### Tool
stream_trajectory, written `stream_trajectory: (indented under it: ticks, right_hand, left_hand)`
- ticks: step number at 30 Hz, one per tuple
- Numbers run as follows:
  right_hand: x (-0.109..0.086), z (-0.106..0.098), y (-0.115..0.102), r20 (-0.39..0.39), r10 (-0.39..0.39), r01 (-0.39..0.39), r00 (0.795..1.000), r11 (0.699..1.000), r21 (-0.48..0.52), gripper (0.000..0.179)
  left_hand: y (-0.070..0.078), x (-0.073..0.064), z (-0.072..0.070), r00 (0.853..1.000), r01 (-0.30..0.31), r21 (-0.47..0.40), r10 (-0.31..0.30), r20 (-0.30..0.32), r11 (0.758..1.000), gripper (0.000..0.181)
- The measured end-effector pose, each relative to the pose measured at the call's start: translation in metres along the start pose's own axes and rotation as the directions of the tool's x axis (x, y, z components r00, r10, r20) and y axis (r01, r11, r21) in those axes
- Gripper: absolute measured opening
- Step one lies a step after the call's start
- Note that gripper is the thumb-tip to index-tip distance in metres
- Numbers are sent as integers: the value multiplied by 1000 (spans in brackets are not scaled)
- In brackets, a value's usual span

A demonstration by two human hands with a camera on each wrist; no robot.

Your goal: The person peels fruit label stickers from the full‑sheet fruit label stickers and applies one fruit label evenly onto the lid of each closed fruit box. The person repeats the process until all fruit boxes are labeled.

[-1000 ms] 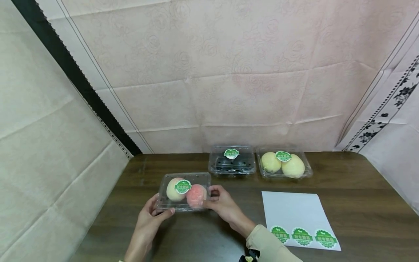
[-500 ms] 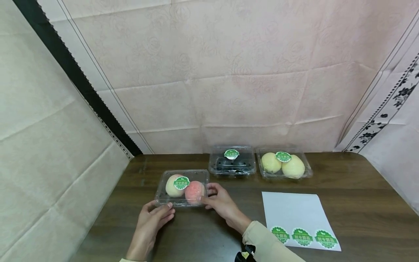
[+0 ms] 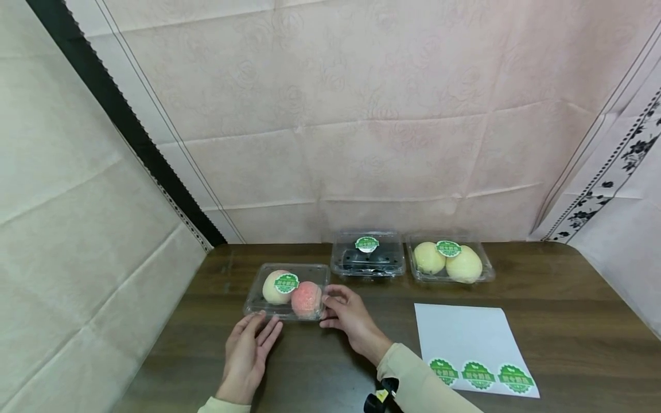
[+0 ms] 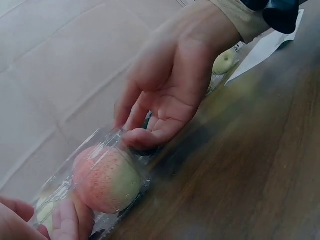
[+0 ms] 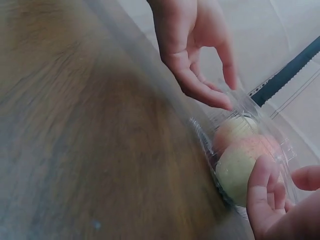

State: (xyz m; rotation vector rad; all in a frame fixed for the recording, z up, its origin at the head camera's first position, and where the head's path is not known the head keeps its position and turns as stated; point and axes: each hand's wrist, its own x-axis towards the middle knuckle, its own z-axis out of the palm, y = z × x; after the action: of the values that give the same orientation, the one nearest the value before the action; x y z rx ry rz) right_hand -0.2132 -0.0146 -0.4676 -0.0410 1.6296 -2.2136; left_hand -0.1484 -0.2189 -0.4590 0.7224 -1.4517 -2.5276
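Note:
A clear plastic fruit box (image 3: 304, 268) sits on the left part of the table, with two peaches and a round green label on its lid. One peach (image 3: 277, 287) is mostly pale, the other peach (image 3: 307, 299) pinker. My left hand (image 3: 247, 358) is at the box's front left, fingers straight and spread, fingertips right at the lower edge. On the opposite side my right hand (image 3: 353, 320) has its thumb and curled fingers at the right edge. In the right wrist view, the box's clear rim runs between the right thumb (image 5: 306, 177) and fingers (image 5: 265, 182).
Behind stand a labelled box (image 3: 369, 264) with dark contents and a labelled box of two yellow-green fruits (image 3: 463, 265). A white sheet (image 3: 462, 330) with three green labels (image 3: 477, 375) lies at the right. Patterned cloth walls (image 3: 387, 166) rise behind the table (image 3: 568, 321).
The fruit box has shifted slightly back and levelled on the table. My left hand has let go of its left side, and its fingers have straightened. The right hand stays at the right edge.

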Motion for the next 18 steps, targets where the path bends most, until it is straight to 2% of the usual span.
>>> stream_trajectory:
  ticks: [5,11,14,18]
  right_hand:
    - [1,2,-1,13,41,-41,999,999,14,48]
    - [4,0,0,72,92,-95,993,994,50,60]
    - [7,-1,1,95,77,-85,993,992,88,63]
    - [10,2,2,86,46,-59,995,986,155,58]
  left_hand:
    - [-2,5,3,999,-19,-44,18,-30,999,18]
    - [-5,13,7,998,-42,-101,38,-44,994,18]
    - [-6,17,11,998,-48,-103,43,-51,994,17]
    - [-6,23,15,997,-59,-111,54,-50,992,14]
